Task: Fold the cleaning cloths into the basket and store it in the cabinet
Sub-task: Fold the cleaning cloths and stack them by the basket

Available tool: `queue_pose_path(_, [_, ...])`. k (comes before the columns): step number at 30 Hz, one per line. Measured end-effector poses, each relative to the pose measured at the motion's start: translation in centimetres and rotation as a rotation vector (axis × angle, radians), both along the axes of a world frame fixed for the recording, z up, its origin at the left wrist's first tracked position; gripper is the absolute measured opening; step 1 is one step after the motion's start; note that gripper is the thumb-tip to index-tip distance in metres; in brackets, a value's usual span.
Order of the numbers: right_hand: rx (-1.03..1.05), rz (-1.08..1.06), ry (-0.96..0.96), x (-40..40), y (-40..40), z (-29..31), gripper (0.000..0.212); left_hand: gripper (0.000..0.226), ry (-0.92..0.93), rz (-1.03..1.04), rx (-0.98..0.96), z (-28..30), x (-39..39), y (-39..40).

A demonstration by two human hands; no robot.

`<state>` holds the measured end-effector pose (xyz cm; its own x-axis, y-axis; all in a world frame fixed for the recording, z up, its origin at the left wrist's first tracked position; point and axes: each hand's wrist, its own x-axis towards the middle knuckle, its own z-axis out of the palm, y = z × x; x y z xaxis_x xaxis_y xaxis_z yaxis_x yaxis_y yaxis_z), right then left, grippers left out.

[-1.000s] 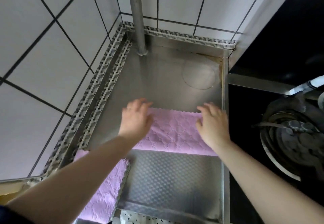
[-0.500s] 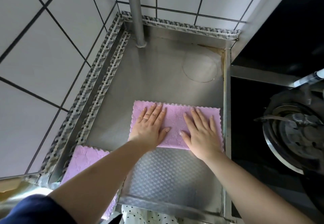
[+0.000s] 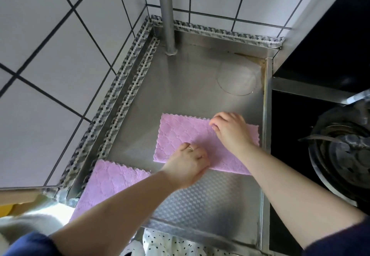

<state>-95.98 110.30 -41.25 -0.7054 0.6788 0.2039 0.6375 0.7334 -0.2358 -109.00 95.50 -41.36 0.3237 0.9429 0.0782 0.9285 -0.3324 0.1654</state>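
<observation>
A pink cleaning cloth (image 3: pixel 176 135), folded into a long strip, lies on the steel counter (image 3: pixel 180 87). My left hand (image 3: pixel 188 163) sits at its near edge around the middle, fingers curled down and pinching the cloth there. My right hand (image 3: pixel 230 131) is on the far edge, fingertips curled and pinching the scalloped border. A second pink cloth (image 3: pixel 112 181) lies flat at the near left corner, partly hidden under my left forearm. No basket is in view.
A steel pipe (image 3: pixel 166 15) rises from the back of the counter by the tiled wall (image 3: pixel 60 55). Right of the counter's raised edge sits a black stove with a burner (image 3: pixel 344 155). A faint ring mark (image 3: pixel 238 79) shows at the back right.
Both hands lay flat on the cloth half a second ago. The left has slid to the near edge, the right to the far edge, and both now pinch it with curled fingers.
</observation>
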Motion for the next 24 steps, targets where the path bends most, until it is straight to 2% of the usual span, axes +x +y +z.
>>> queue_pose_path(3, [-0.068,0.008,-0.078,-1.2,0.9,-0.1,0.018,0.006,-0.025,0.079,-0.069,0.5,0.8,0.4])
queue_pose_path(6, [-0.141,-0.038,-0.173,-1.7,1.4,0.5,0.011,0.008,-0.013,0.102,-0.108,0.5,0.8,0.3])
queue_pose_path(13, [-0.139,-0.056,-0.329,1.3,0.3,1.7,0.015,0.01,0.169,0.045,-0.101,1.2,-3.5,-0.8])
queue_pose_path(17, [-0.208,-0.076,-0.265,4.0,-1.6,2.1,0.008,0.026,0.227,0.055,-0.133,2.0,-5.3,0.0])
queue_pose_path(20, [-0.272,-0.045,-0.294,5.4,-3.7,2.4,0.006,0.008,0.265,0.028,-0.145,2.4,-6.2,0.7])
queue_pose_path(24, [-0.215,-0.019,-0.229,6.5,-5.2,2.2,0.006,0.032,0.257,0.001,-0.156,2.8,-6.2,0.9])
